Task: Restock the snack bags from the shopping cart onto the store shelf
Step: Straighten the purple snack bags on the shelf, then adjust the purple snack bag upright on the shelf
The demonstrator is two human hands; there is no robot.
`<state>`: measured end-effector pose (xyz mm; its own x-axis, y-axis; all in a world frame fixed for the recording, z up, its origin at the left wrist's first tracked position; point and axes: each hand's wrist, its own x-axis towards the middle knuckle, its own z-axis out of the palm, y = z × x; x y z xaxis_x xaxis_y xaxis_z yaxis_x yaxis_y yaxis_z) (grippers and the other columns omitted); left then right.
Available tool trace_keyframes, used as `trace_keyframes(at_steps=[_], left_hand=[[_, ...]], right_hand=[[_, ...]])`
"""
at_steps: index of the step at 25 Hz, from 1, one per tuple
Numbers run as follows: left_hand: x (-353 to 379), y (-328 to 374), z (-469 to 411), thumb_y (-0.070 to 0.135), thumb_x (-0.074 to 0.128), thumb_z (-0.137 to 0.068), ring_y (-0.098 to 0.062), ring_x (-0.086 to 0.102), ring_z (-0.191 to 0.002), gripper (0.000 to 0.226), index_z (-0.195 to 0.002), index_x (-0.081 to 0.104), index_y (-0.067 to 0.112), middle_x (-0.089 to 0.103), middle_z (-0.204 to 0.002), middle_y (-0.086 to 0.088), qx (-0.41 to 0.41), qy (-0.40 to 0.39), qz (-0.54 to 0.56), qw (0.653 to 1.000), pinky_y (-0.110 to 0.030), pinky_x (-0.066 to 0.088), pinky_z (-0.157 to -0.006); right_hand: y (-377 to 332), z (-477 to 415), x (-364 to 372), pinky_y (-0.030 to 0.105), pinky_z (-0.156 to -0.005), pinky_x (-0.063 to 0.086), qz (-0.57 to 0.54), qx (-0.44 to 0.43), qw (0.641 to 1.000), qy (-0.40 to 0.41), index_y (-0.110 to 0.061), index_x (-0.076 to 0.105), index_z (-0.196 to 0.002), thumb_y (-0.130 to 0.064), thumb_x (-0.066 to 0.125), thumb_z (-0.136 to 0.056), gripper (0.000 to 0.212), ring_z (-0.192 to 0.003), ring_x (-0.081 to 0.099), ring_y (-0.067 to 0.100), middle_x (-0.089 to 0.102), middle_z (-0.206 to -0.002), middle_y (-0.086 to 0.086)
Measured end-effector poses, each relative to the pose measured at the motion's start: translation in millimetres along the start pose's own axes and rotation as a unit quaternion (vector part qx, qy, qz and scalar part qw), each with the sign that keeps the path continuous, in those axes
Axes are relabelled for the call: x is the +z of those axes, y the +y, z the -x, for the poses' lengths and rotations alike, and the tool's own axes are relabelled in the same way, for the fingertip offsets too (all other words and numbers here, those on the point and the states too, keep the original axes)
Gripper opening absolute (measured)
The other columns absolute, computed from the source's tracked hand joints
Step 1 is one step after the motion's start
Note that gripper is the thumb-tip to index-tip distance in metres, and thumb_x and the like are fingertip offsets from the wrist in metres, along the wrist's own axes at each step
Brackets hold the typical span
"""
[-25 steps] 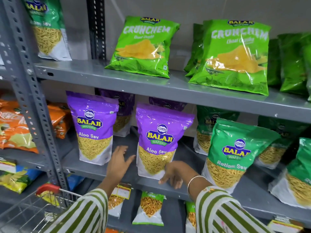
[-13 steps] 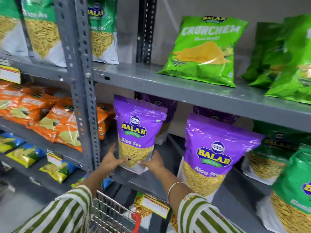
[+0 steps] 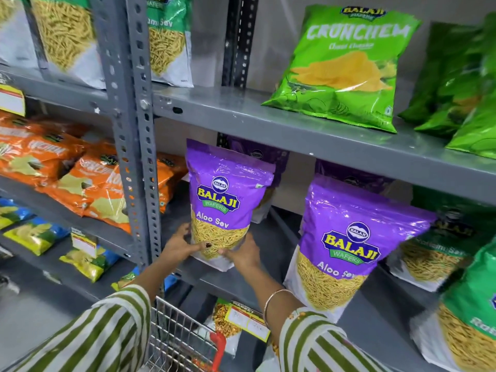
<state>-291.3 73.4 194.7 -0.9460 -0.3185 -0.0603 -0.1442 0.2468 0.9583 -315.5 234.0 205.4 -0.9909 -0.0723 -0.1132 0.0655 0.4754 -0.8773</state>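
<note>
A purple Aloo Sev bag [image 3: 224, 194] stands upright at the left end of the middle grey shelf [image 3: 271, 288]. My left hand [image 3: 180, 244] grips its lower left corner and my right hand [image 3: 243, 252] holds its lower right corner, thumbs nearly meeting on the front. A second purple Aloo Sev bag [image 3: 349, 237] stands to the right, with more purple bags behind both. The wire shopping cart [image 3: 177, 342] with a red handle shows at the bottom between my striped sleeves; what it holds is hidden.
A perforated grey upright post [image 3: 134, 146] stands just left of the held bag. Orange snack bags [image 3: 88, 181] fill the left bay. Green Crunchem bags [image 3: 346, 65] lie on the upper shelf [image 3: 295, 130]. Green Ratlami Sev bags [image 3: 467, 310] stand at the right.
A second ago my hands were open near the right purple bag. They shifted left and took hold of the left purple bag's lower corners; the view also swung left.
</note>
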Motion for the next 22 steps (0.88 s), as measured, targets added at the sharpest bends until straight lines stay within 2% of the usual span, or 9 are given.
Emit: trace_keyframes(at_steps=[4, 6, 8, 11, 16, 18, 20, 22], left_hand=[[9, 1, 8, 0.0, 0.073, -0.072, -0.033, 0.047, -0.125, 0.076, -0.135, 0.031, 0.001, 0.049, -0.136, -0.022, 0.024, 0.018, 0.023, 0.999, -0.038, 0.036, -0.105], [16, 3, 21, 0.015, 0.072, -0.076, -0.037, 0.045, -0.126, 0.072, -0.134, 0.032, -0.001, 0.047, -0.135, -0.026, 0.06, 0.114, 0.003, 0.992, -0.047, 0.034, -0.11], [24, 3, 39, 0.037, 0.064, -0.077, -0.043, 0.043, -0.122, 0.071, -0.128, 0.037, -0.004, 0.046, -0.129, -0.032, 0.106, 0.213, -0.086, 0.968, -0.053, 0.034, -0.107], [55, 11, 69, 0.053, 0.045, -0.071, -0.044, 0.037, -0.121, 0.079, -0.126, 0.036, -0.003, 0.042, -0.128, -0.033, 0.164, 0.264, -0.17, 0.935, -0.053, 0.028, -0.103], [158, 55, 139, 0.075, 0.03, -0.071, -0.046, 0.032, -0.126, 0.097, -0.129, 0.035, -0.003, 0.035, -0.139, -0.03, 0.228, 0.184, -0.2, 0.935, -0.055, 0.02, -0.107], [209, 72, 174, 0.078, 0.023, -0.072, -0.046, 0.036, -0.124, 0.101, -0.127, 0.038, -0.005, 0.039, -0.136, -0.031, 0.273, 0.125, -0.227, 0.926, -0.053, 0.021, -0.107], [269, 93, 213, 0.078, 0.013, -0.074, -0.044, 0.038, -0.121, 0.102, -0.126, 0.04, -0.005, 0.046, -0.131, -0.03, 0.332, 0.048, -0.262, 0.905, -0.054, 0.023, -0.102], [330, 109, 250, 0.075, 0.017, -0.078, -0.037, 0.038, -0.119, 0.091, -0.124, 0.04, 0.0, 0.052, -0.126, -0.022, 0.403, -0.034, -0.257, 0.878, -0.044, 0.022, -0.106]], right_hand=[[5, 15, -19, 0.036, -0.095, 0.047, 0.011, -0.013, 0.999, -0.027, -0.004, 0.041, -0.124, -0.019, 0.081, -0.068, 0.071, -0.118, 0.056, 0.028, 0.057, -0.131, 0.015], [12, 29, -35, 0.038, -0.098, 0.046, 0.031, -0.034, 0.996, -0.076, -0.007, 0.036, -0.131, -0.017, 0.079, -0.07, 0.076, -0.116, 0.055, 0.024, 0.054, -0.134, 0.014], [23, 47, -55, 0.035, -0.1, 0.043, 0.087, -0.053, 0.984, -0.146, -0.008, 0.029, -0.139, -0.015, 0.078, -0.072, 0.083, -0.12, 0.052, 0.024, 0.049, -0.139, 0.016], [40, 77, -96, 0.028, -0.09, 0.042, 0.167, -0.061, 0.957, -0.231, -0.007, 0.029, -0.141, -0.013, 0.074, -0.076, 0.079, -0.123, 0.051, 0.031, 0.05, -0.136, 0.022], [92, 131, -221, 0.027, -0.081, 0.043, 0.223, -0.051, 0.944, -0.239, 0.004, 0.042, -0.131, -0.007, 0.069, -0.081, 0.058, -0.117, 0.054, 0.035, 0.055, -0.128, 0.029], [122, 155, -286, 0.029, -0.088, 0.044, 0.245, -0.033, 0.941, -0.23, 0.002, 0.041, -0.132, -0.009, 0.066, -0.083, 0.056, -0.116, 0.053, 0.029, 0.054, -0.132, 0.025], [158, 179, -363, 0.036, -0.101, 0.04, 0.27, -0.009, 0.942, -0.201, 0.003, 0.042, -0.133, -0.015, 0.066, -0.084, 0.057, -0.122, 0.049, 0.032, 0.051, -0.135, 0.023], [197, 201, -441, 0.04, -0.102, 0.039, 0.275, 0.043, 0.949, -0.151, 0.007, 0.048, -0.127, -0.02, 0.065, -0.085, 0.053, -0.121, 0.05, 0.037, 0.052, -0.132, 0.025]])
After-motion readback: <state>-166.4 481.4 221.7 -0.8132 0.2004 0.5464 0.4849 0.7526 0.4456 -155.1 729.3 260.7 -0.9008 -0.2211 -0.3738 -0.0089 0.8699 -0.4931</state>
